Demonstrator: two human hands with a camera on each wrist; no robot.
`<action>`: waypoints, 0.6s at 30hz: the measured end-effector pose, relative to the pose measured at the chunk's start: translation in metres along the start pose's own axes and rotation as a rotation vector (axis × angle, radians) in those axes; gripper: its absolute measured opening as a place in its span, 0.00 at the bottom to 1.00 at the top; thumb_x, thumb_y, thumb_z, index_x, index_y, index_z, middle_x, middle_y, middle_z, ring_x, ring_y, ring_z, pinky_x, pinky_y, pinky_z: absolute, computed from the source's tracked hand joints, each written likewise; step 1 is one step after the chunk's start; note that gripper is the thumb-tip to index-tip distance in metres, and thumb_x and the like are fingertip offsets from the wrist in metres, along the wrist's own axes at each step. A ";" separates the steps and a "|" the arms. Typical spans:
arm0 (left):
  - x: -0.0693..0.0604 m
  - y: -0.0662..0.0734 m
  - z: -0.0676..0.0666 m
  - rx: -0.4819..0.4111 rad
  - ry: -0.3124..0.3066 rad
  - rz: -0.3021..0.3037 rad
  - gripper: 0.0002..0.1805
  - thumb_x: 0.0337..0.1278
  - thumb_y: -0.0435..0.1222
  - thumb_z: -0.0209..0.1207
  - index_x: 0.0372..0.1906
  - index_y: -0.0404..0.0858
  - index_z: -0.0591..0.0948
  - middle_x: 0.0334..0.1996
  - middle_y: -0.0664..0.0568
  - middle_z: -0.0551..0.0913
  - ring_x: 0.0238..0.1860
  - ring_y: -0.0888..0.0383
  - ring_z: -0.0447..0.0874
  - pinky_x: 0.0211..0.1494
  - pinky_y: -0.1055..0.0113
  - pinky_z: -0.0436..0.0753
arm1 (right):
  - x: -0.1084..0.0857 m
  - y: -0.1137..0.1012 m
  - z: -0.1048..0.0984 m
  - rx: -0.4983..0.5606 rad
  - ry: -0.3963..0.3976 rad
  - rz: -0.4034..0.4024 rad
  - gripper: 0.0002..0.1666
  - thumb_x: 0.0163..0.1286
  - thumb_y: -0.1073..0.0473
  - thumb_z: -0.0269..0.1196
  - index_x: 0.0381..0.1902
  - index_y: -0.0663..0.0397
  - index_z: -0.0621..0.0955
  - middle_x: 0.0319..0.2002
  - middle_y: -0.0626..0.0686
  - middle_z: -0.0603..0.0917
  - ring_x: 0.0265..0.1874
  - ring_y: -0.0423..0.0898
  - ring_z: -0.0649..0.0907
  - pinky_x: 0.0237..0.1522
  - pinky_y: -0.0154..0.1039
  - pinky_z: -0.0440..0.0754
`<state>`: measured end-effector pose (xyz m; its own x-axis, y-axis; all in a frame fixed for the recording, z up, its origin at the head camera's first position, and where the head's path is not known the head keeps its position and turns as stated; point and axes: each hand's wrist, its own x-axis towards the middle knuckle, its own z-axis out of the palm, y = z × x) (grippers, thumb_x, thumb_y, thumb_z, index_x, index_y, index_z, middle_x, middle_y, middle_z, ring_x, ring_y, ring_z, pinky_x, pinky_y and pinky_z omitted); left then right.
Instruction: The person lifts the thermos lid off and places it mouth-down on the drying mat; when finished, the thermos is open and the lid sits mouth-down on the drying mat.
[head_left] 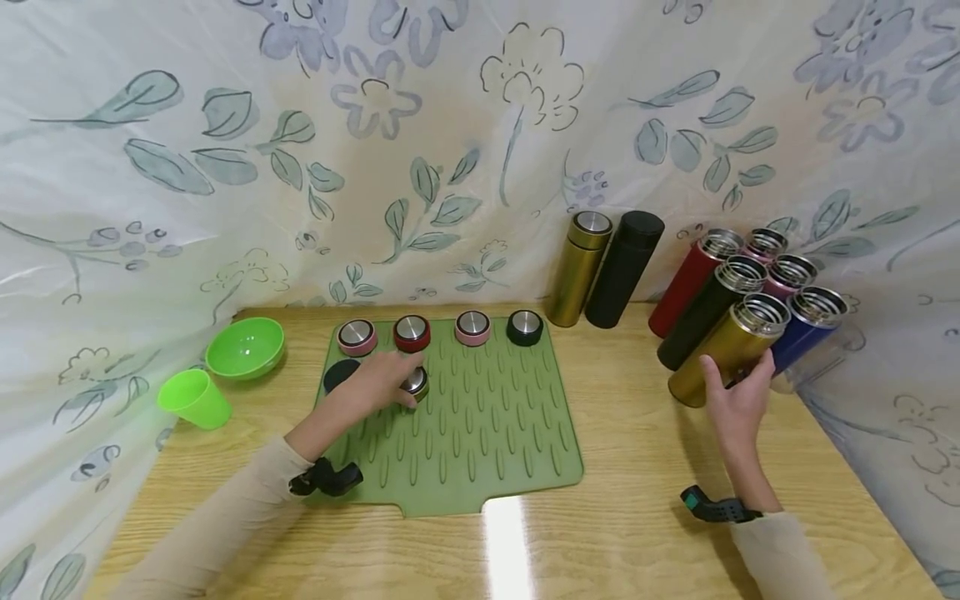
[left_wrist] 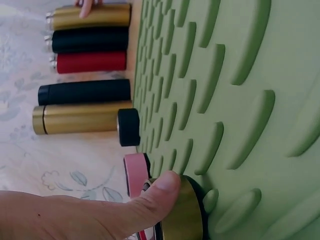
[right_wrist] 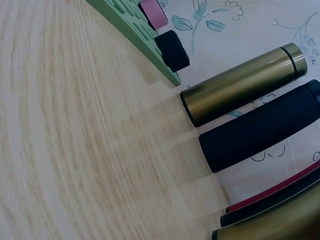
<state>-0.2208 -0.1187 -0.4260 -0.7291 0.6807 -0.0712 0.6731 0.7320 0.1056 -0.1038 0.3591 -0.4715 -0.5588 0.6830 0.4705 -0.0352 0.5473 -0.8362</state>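
My left hand (head_left: 380,379) grips a gold flask lid (head_left: 417,382) on the green ridged mat (head_left: 487,433); in the left wrist view its thumb presses the lid's side. Partly behind that hand lies a black lid (head_left: 341,375). On the right, my right hand (head_left: 738,408) holds a lidless gold flask (head_left: 712,354) standing upright, fingers behind it and thumb on its near side. Beside it stand other lidless flasks: dark green (head_left: 701,321), red (head_left: 686,287), blue (head_left: 804,333) and pink (head_left: 783,279). The right wrist view shows only the gold flask's lower part (right_wrist: 280,215), not the hand.
Along the mat's far edge sit pink (head_left: 357,337), red (head_left: 412,333), another pink (head_left: 472,328) and black (head_left: 524,328) lids. Behind stand a capped gold flask (head_left: 576,275) and capped black flask (head_left: 622,275). A green bowl (head_left: 246,350) and green cup (head_left: 197,400) are at left.
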 end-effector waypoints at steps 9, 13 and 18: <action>-0.007 0.004 0.007 -0.020 0.055 -0.010 0.27 0.41 0.46 0.73 0.43 0.37 0.74 0.24 0.52 0.76 0.26 0.57 0.73 0.27 0.66 0.71 | -0.002 0.007 0.000 0.054 0.022 -0.017 0.42 0.62 0.56 0.68 0.71 0.44 0.62 0.47 0.33 0.68 0.45 0.30 0.70 0.46 0.24 0.68; -0.008 0.004 0.013 -0.034 0.100 -0.017 0.28 0.44 0.46 0.72 0.47 0.36 0.75 0.27 0.51 0.78 0.29 0.55 0.77 0.29 0.64 0.74 | 0.000 0.006 -0.003 0.090 -0.001 0.035 0.47 0.61 0.56 0.69 0.73 0.40 0.57 0.55 0.40 0.70 0.51 0.34 0.72 0.53 0.28 0.70; -0.016 0.001 0.025 -0.111 0.161 -0.029 0.35 0.50 0.50 0.68 0.60 0.36 0.74 0.50 0.40 0.81 0.50 0.43 0.80 0.47 0.51 0.82 | -0.003 -0.004 -0.006 0.100 0.102 -0.086 0.47 0.57 0.57 0.71 0.72 0.44 0.61 0.66 0.51 0.69 0.64 0.41 0.69 0.68 0.31 0.65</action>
<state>-0.2058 -0.1283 -0.4493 -0.7644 0.6393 0.0833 0.6402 0.7374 0.2154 -0.0971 0.3575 -0.4677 -0.4632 0.6840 0.5636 -0.1647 0.5584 -0.8131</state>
